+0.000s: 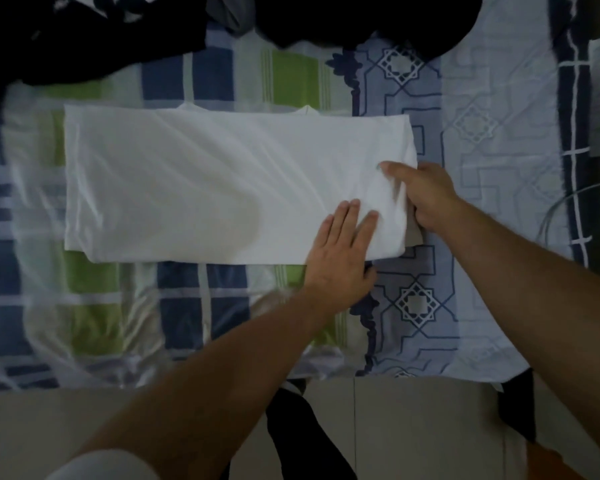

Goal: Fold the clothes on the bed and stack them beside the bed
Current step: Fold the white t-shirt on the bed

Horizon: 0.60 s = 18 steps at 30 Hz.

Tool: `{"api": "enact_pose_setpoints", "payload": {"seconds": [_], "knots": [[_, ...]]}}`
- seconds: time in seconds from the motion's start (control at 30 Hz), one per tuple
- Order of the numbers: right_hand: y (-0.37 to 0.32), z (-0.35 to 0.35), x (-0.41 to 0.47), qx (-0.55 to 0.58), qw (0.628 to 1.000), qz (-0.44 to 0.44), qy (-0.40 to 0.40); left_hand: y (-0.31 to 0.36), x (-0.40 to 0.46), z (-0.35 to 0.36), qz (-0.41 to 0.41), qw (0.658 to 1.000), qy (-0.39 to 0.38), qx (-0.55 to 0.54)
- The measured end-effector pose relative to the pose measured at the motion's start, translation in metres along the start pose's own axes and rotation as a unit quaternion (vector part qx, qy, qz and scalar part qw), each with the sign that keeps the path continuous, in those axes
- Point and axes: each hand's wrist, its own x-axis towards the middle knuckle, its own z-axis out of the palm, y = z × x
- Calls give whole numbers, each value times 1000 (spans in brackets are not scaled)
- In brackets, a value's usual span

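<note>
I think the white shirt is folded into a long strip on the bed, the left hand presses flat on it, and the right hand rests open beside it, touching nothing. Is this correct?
Not quite. In the head view the right hand is not idle: it grips the right end of the white shirt, thumb on top. The rest holds: the shirt lies as a long strip on the bed, and the left hand presses flat on it.
</note>
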Motion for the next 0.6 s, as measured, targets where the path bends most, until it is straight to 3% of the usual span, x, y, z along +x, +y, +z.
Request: {"api": "enact_pose_setpoints", "payload": {"seconds": [0.23, 0.4, 0.6], "knots": [[-21, 17, 18, -12, 999, -36, 24, 28, 27, -3, -79, 993, 53, -68], [-30, 19, -3, -65, 993, -80, 59, 36, 13, -35, -130, 947, 74, -285], [-66, 28, -55, 80, 995, -52, 31, 31, -21, -79, -102, 916, 49, -386]]}}
